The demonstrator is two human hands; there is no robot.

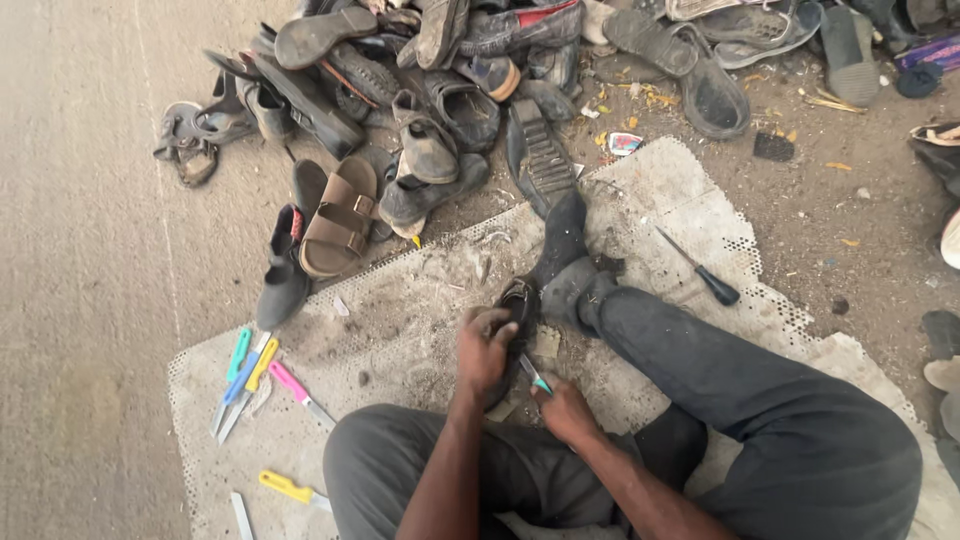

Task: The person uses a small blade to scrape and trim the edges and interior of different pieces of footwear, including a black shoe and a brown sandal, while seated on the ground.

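Dusty perforated mat (700, 215), left hand (483, 352) gripping black shoe (516, 305), right hand (566, 410) clenching small knife (534, 378) beside it

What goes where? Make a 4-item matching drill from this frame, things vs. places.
Things:
1. black shoe
2. brown sandal
3. screwdriver
4. pink-handled knife

Places:
A. on the mat beyond the outstretched leg
B. on the mat, left of the knees
C. held in the left hand
D. at the near edge of the shoe pile

Pairs: 1-C, 2-D, 3-A, 4-B

Flat, even daylight; soft shadows
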